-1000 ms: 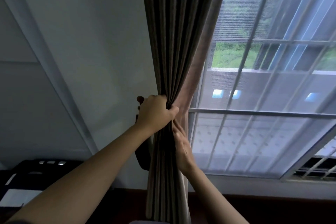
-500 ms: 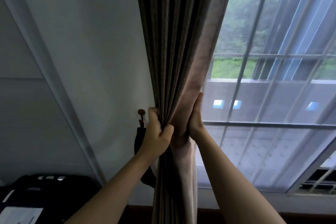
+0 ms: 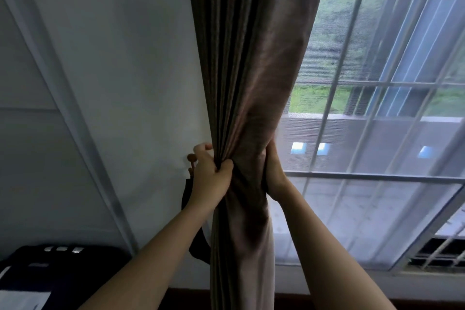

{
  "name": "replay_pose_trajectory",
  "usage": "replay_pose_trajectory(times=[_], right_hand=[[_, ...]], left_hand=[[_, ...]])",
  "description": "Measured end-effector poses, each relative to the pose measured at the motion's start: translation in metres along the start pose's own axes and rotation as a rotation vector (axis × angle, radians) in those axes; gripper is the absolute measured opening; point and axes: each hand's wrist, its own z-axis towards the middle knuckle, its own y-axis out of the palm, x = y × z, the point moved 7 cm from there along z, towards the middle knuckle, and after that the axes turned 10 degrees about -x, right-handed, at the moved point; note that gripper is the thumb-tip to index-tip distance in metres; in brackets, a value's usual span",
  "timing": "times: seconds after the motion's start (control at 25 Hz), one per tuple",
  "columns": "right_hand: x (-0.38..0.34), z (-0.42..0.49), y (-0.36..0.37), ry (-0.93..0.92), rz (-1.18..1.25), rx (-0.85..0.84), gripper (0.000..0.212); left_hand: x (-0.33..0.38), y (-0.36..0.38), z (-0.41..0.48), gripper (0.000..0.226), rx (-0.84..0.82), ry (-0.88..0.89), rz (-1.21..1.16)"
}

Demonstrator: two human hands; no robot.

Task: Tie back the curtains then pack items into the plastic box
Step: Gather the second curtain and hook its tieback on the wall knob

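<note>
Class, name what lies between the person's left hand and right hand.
The gathered brown curtain: the left hand grips its folds on one side, the right hand holds the other side, as the head view shows.

Both forearms were bare along their whole visible length (wrists too), as were the left hand (image 3: 210,180) and right hand (image 3: 274,174).

- The curtain (image 3: 251,70) is woven cloth, brown, tightly pleated, with a faint silky sheen on its outer fold.
- The wall (image 3: 125,58) is painted, matt and smooth.
- The knob (image 3: 191,158) on the wall looks like smooth brown wood.
- The strap (image 3: 200,251) hanging from it is dark, matt cloth.
- The window bars (image 3: 377,177) look like smooth pale metal.
</note>
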Motion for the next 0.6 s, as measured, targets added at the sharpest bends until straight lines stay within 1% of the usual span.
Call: replay_pose_trajectory(times=[0.08, 0.12, 0.16, 0.24, 0.32, 0.36, 0.4, 0.48, 0.6], right_hand=[[0.003, -0.004, 0.003, 0.02, -0.018, -0.015, 0.042], [0.002, -0.008, 0.006, 0.012, -0.025, -0.012, 0.039], [0.002, -0.012, 0.008, 0.007, -0.014, -0.002, 0.039], [0.001, -0.02, 0.01, -0.02, -0.019, 0.026, 0.039], [0.002, -0.023, 0.01, -0.043, -0.044, 0.066, 0.039], [0.007, -0.023, 0.009, -0.046, -0.089, 0.088, 0.038], [0.013, -0.024, 0.008, -0.04, -0.135, 0.118, 0.036], [0.022, -0.03, 0.004, -0.051, -0.195, 0.192, 0.035], [0.03, -0.039, 0.006, -0.111, -0.298, 0.26, 0.052]], left_hand=[[-0.012, -0.002, 0.002, 0.021, 0.061, -0.117, -0.098], [-0.015, -0.001, 0.002, 0.013, 0.063, -0.154, -0.149], [-0.013, 0.001, 0.003, 0.01, 0.045, -0.176, -0.165], [-0.006, 0.001, 0.006, 0.016, -0.01, -0.154, -0.058], [0.01, -0.002, 0.009, 0.019, -0.081, -0.048, 0.249], [0.015, -0.003, 0.01, 0.025, -0.098, 0.01, 0.393], [0.02, -0.004, 0.011, 0.032, -0.101, 0.051, 0.488], [0.022, -0.009, 0.013, 0.037, -0.107, 0.027, 0.548], [0.013, -0.007, 0.02, 0.025, -0.235, -0.152, 0.397]])
